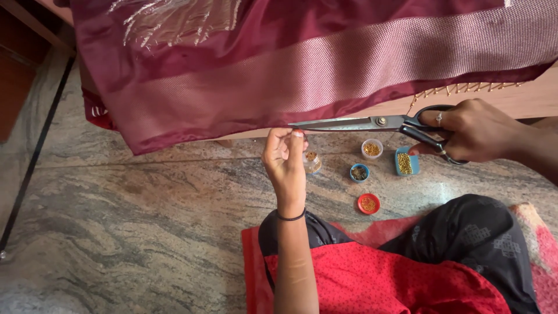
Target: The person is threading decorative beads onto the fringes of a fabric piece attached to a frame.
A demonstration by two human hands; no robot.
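While the maroon fabric (290, 70) with its pale woven band hangs over the edge of a wooden frame (523, 96), a person seated on the floor brings a pair of large scissors (372, 123) up to its lower hem. The right hand (476, 131) is clenched through the black handles, a ring showing on one finger, and holds the long steel blades level, pointing left along the cloth's edge; the blades appear nearly closed. The left hand (286, 152), a thin black band at the wrist, is raised just under the blade tips with its fingertips pinched together near the hem; what they grasp is too fine to tell, possibly a thread.

Below the scissors, on the veined stone floor (145, 221), stand several small containers of golden beads: a clear pot (372, 149), a blue rectangular box (406, 161), a round blue cup (359, 172), an orange-red lid or dish (368, 203), and a small clear jar (313, 161) partly hidden behind the left hand. A row of gold beadwork (465, 88) trims the fabric's edge at the right. The person's lap, in red and dark patterned clothing, rests on a red mat (253, 273).
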